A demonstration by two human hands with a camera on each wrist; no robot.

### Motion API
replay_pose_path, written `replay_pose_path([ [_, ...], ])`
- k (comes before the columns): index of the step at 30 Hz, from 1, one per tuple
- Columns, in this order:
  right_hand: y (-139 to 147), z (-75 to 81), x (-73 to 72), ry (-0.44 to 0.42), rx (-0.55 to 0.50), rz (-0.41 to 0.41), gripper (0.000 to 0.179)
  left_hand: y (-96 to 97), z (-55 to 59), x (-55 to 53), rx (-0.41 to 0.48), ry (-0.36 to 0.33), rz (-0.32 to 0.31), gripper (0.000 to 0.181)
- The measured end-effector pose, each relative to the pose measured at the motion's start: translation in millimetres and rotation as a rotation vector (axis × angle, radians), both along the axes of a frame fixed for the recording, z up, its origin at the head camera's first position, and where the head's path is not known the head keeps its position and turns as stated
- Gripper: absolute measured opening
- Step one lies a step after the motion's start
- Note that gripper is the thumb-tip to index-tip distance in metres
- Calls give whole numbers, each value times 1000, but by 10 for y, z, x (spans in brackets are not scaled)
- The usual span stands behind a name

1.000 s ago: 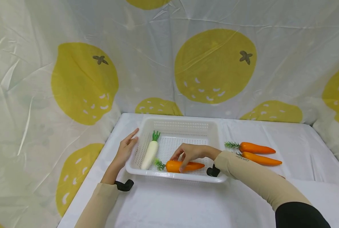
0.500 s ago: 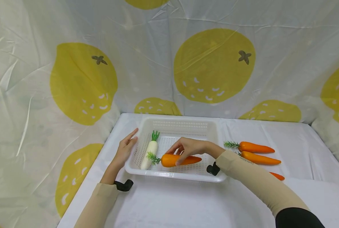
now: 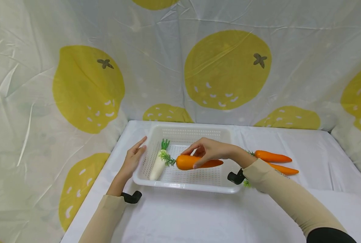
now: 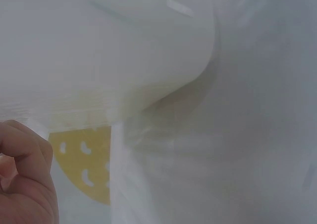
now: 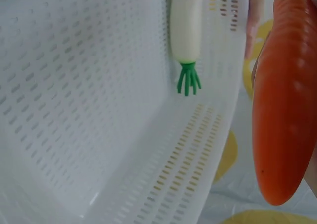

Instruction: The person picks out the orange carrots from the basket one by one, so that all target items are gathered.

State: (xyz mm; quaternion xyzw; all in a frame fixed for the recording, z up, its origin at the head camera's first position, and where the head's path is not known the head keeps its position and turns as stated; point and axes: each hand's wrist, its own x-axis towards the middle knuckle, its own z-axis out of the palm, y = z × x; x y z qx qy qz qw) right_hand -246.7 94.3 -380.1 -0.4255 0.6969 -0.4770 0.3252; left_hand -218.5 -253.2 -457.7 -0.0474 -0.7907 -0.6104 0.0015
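Observation:
My right hand (image 3: 209, 151) pinches an orange carrot (image 3: 185, 162) between thumb and fingers, holding it above the white perforated basket (image 3: 192, 186). Its green leaves (image 3: 168, 158) point left and overlap the white radish (image 3: 158, 167) in the head view. That radish, with a short green top, lies along the basket's left side. In the right wrist view the carrot (image 5: 285, 110) fills the right edge, large and close. Beside the basket's left rim is my left hand (image 3: 132, 161), index finger stretched out; contact with the rim is hard to tell.
Right of the basket lie two more carrots, the farther carrot (image 3: 273, 156) and the nearer carrot (image 3: 285, 169). A bit of green leaf (image 3: 246, 183) shows beneath my right wrist. Lemon-printed cloth (image 3: 229, 71) rises behind the white-covered table (image 3: 183, 216).
My right hand has lifted the carrot from the basket floor, most recently up and slightly right. The right forearm now covers the carrot tip seen near the front right. My left hand stays put.

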Motion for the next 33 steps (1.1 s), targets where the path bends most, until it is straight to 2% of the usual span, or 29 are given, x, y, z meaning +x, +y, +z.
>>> replay_pose_path([
  [10,266,155,117,59,-41,10,49,-1,13,7,8,-12,4,50],
  [22,611,180,244,105,-70,-23,51,21,34,19,-3,-19,8,50],
  [33,1048,174,392,148,-20,-115,49,24,30,20,7,-21,6,50],
])
